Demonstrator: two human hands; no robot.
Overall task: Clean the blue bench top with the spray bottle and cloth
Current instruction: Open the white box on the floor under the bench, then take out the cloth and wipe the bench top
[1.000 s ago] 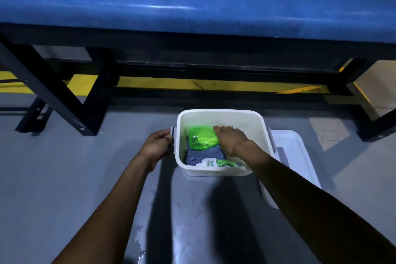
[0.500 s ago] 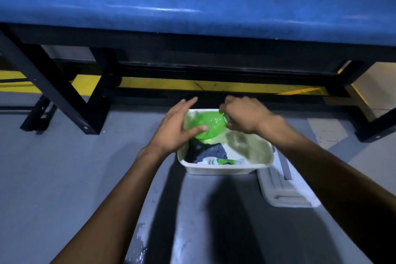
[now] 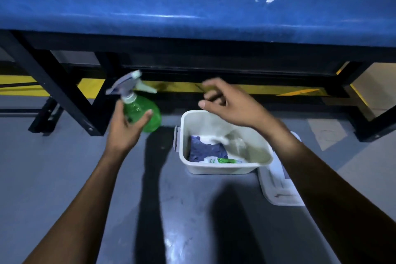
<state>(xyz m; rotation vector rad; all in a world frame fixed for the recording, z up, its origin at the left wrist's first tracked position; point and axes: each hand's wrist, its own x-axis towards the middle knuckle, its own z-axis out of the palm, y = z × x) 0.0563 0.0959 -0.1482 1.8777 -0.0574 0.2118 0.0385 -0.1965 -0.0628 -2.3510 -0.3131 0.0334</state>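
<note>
The left hand (image 3: pixel 125 128) holds the green spray bottle (image 3: pixel 140 111) upright beside the white tub (image 3: pixel 222 169), while the empty right hand (image 3: pixel 227 103), fingers loosely curled, hovers just above the cloth (image 3: pixel 205 150) inside, below the blue tabletop (image 3: pixel 150 6).

Both bare arms reach forward, the left hand (image 3: pixel 126 126) curled in a grip, the right hand (image 3: pixel 227 103) loosely open and holding nothing.
</note>
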